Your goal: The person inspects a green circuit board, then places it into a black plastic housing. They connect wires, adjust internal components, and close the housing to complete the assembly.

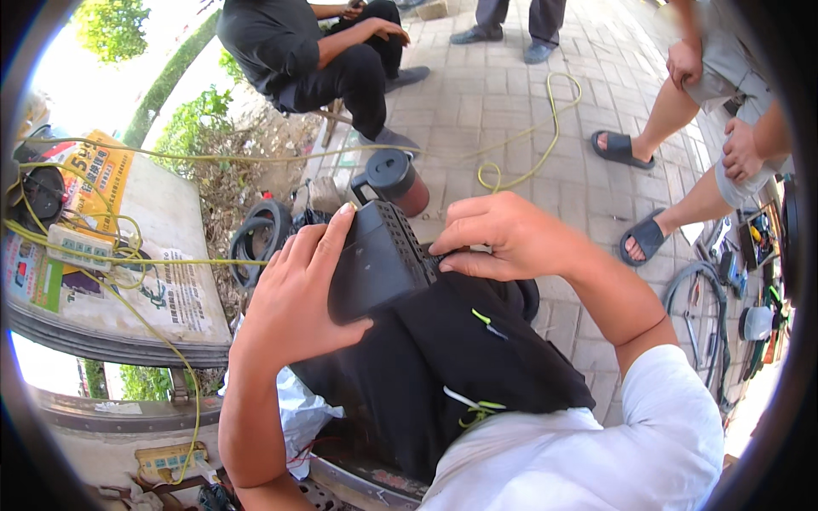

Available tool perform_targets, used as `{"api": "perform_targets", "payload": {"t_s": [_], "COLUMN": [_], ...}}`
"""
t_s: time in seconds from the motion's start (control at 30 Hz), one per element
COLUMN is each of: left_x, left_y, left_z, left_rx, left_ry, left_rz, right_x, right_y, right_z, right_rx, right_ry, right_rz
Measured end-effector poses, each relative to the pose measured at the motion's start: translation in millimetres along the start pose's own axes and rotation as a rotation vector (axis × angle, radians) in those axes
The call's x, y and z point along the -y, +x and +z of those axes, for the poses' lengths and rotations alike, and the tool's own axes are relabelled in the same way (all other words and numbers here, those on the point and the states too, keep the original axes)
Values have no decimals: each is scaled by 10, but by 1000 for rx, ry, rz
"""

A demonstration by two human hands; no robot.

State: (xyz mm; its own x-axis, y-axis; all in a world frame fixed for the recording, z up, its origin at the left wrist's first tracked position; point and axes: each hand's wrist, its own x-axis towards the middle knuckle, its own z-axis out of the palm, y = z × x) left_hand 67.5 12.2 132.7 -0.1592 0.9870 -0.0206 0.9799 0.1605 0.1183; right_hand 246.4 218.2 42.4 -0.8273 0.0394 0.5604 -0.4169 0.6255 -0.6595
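A flat black plastic box (365,271) rests on my dark-trousered lap, tilted, with rows of small slots along the side facing right. My left hand (294,274) grips its left part, thumb at the near edge and fingers reaching along the far edge. At the slotted side, my right hand (501,237) is closed in a pinch. Something small and dark sits between those fingertips against the box, too hidden to name.
Beyond the box stands a dark red mug (412,194) with a black lid. Black rubber tyres (256,238) lie to its left. A yellow-green cable (256,158) crosses from a paper-covered table (183,217) holding a power strip (78,248). People sit and stand ahead; tools (714,324) lie right.
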Motion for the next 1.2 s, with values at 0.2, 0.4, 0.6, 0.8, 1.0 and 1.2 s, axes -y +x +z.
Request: {"api": "perform_targets", "payload": {"t_s": [0.2, 0.4, 0.6, 0.8, 1.0, 1.2], "left_x": [65, 58, 66, 144, 106, 83], "left_y": [-54, -100, -153, -156, -121, -121], "left_z": [490, 619, 624, 652, 670, 680], "left_rx": [82, 107, 90, 25, 38, 49], "left_ry": [-63, -58, -56, -149, -106, -78], "left_rz": [-1, -33, -53, -41, -46, -50], "right_x": [-189, -283, -319, -290, -300, -286], "right_y": [-314, -403, -385, -370, -362, -300], "right_z": [341, 496, 574, 546, 522, 477], "right_rx": [73, 91, 71, 108, 112, 158], "right_ry": [3, -74, -116, 113, 38, -48], "right_rz": [146, 127, 59, 263, 207, 168]}}
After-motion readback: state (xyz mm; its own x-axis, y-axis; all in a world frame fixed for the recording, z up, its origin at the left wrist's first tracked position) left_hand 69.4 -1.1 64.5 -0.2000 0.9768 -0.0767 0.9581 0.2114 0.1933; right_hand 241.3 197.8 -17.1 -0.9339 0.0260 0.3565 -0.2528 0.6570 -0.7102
